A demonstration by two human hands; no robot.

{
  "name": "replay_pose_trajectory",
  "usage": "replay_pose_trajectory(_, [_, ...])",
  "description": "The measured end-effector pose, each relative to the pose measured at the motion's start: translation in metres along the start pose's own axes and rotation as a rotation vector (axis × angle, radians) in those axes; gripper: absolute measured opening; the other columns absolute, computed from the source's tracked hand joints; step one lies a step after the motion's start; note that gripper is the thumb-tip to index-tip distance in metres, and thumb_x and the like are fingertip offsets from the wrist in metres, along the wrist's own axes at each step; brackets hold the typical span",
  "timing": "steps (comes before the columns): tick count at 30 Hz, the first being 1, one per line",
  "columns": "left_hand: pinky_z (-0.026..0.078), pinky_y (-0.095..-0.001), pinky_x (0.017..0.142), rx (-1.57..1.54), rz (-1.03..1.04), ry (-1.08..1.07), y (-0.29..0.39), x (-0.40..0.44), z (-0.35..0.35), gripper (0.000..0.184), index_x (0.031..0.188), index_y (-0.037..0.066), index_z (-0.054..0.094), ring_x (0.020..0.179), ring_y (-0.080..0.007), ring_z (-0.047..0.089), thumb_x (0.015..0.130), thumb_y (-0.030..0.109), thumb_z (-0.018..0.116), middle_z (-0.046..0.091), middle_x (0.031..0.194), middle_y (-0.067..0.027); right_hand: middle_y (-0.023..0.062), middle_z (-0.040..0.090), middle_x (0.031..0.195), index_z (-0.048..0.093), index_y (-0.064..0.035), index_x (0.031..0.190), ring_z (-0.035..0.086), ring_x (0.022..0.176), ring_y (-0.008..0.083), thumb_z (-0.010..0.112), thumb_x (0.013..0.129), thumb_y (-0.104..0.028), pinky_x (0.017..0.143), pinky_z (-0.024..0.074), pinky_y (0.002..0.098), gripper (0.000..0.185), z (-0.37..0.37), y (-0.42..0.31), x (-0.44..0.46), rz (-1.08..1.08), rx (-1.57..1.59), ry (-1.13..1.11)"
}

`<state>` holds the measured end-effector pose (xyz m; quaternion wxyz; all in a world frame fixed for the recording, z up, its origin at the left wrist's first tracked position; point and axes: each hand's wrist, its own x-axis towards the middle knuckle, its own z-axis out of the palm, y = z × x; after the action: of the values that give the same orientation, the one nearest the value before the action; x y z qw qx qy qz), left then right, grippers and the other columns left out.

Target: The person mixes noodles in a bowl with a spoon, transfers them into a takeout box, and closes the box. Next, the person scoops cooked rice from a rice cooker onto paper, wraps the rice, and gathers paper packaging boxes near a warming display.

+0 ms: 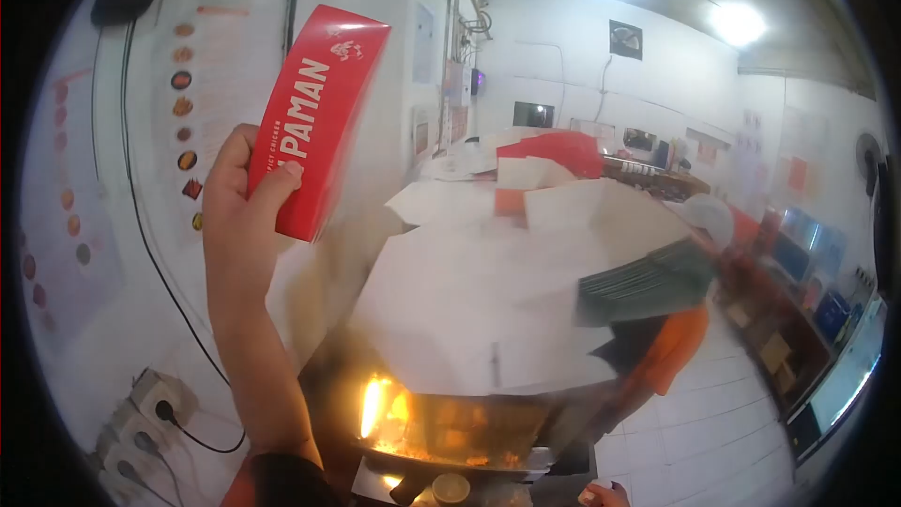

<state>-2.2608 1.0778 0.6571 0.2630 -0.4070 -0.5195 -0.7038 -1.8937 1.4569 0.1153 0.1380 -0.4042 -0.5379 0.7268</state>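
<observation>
My left hand (246,190) is raised at the left, its thumb across the front of a red paper food box (319,122) and its fingers behind. The box looks folded flat and stands tilted, with white lettering ending in "PAMAN". Low at the bottom edge, only a small part of my right hand (605,496) shows; most of its fingers are cut off by the frame. Between the hands, a warmly lit glass-fronted case (450,424) stands below a broad white surface (450,310). A round lid or cup (450,488) sits in front of the case.
Dark green flat pieces (648,284) and a red stack (554,152) lie on the white surface. Orange cloth (678,347) hangs at its right side. Plugged sockets (155,404) and cables run along the left wall. Shelving (779,329) lines the right.
</observation>
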Motion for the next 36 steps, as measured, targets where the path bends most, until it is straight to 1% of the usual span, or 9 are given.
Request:
replay_pose_trajectory(9, [0.045,-0.0216,0.077,0.509,0.198,-0.24,0.07,0.01,0.102,0.008,0.098,0.001,0.054,0.082,-0.0059,0.054,0.092,0.003,0.059,0.06,0.091,-0.0027,0.0157,0.061,0.089,0.051,0.0087,0.117,0.063,0.07,0.0228,0.073,0.082,-0.005,0.051,0.0513,0.0353,0.043,-0.033,-0.021,-0.001,0.187,0.392,0.264])
replay_pose_trajectory(15, [0.044,-0.0215,0.082,0.936,0.406,-0.17,0.126,-0.008,0.18,0.018,0.107,-0.002,0.056,0.087,-0.0087,0.055,0.094,0.009,0.06,0.061,0.096,-0.0062,0.0181,0.065,0.101,0.047,0.0054,0.118,0.07,0.083,0.0312,0.069,0.082,0.0,0.073,0.0617,0.04,0.042,-0.118,-0.033,0.038,0.256,0.344,0.097])
replay_pose_trajectory(17, [0.046,-0.0233,0.084,1.049,0.45,-0.032,0.142,-0.017,0.214,0.035,0.123,-0.003,0.056,0.095,-0.0116,0.059,0.095,0.017,0.062,0.065,0.106,-0.0095,0.0229,0.063,0.108,0.016,0.0097,0.144,0.07,0.085,0.0338,0.076,0.079,-0.004,0.073,0.0612,0.0403,0.089,-0.159,-0.025,0.066,0.193,0.314,-0.005])
replay_pose_trajectory(19, [0.048,-0.0275,0.087,1.302,0.491,0.021,0.162,-0.013,0.245,0.049,0.133,-0.001,0.052,0.099,-0.0188,0.063,0.094,0.027,0.063,0.065,0.114,-0.0141,0.0244,0.06,0.114,0.005,0.0096,0.147,0.07,0.087,0.034,0.078,0.078,-0.006,0.076,0.0602,0.0401,0.101,-0.195,-0.016,0.09,0.192,0.374,0.049])
replay_pose_trajectory(26, [0.05,-0.0377,0.09,1.641,0.75,-0.146,0.178,0.088,0.347,0.057,0.14,0.005,0.047,0.107,-0.031,0.064,0.094,0.037,0.06,0.063,0.12,-0.0212,0.0187,0.058,0.114,0.031,0.0135,0.134,0.066,0.089,0.0271,0.081,0.076,-0.012,0.074,0.06,0.0364,0.081,-0.271,-0.075,0.089,0.213,0.184,-0.021])
replay_pose_trajectory(28, [0.051,-0.0425,0.088,1.778,0.836,-0.052,0.174,0.088,0.396,0.044,0.132,0.005,0.053,0.106,-0.0351,0.064,0.093,0.025,0.059,0.063,0.12,-0.021,0.0183,0.058,0.114,0.035,0.0131,0.132,0.066,0.089,0.0264,0.081,0.075,-0.012,0.074,0.0603,0.036,0.077,-0.289,-0.047,0.105,0.083,0.143,-0.034])
replay_pose_trajectory(30, [0.048,-0.0529,0.089,1.669,0.548,-0.091,0.196,0.042,0.465,0.048,0.114,0.007,0.067,0.114,-0.0428,0.058,0.085,0.044,0.067,0.064,0.117,-0.0225,0.0179,0.058,0.112,0.038,0.0128,0.129,0.066,0.088,0.0258,0.08,0.076,-0.012,0.073,0.0605,0.0355,0.072,-0.302,-0.044,0.101,0.064,0.16,-0.043])
replay_pose_trajectory(33, [0.049,-0.0452,0.085,1.7,0.605,0.036,0.171,0.06,0.485,0.041,0.121,0.006,0.058,0.099,-0.0364,0.063,0.081,0.011,0.057,0.065,0.107,-0.0215,0.0168,0.059,0.109,0.043,0.0122,0.124,0.065,0.088,0.0249,0.078,0.079,-0.013,0.072,0.0605,0.0348,0.062,-0.311,-0.053,0.094,0.091,0.162,-0.073])
replay_pose_trajectory(36, [0.049,-0.046,0.084,1.594,0.757,0.069,0.126,0.09,0.492,0.041,0.121,0.007,0.058,0.097,-0.0363,0.063,0.08,0.011,0.057,0.065,0.105,-0.0199,0.0147,0.06,0.106,0.052,0.0105,0.115,0.065,0.088,0.0239,0.075,0.082,-0.016,0.071,0.0594,0.0349,0.048,-0.331,-0.025,0.102,-0.025,0.003,-0.089])
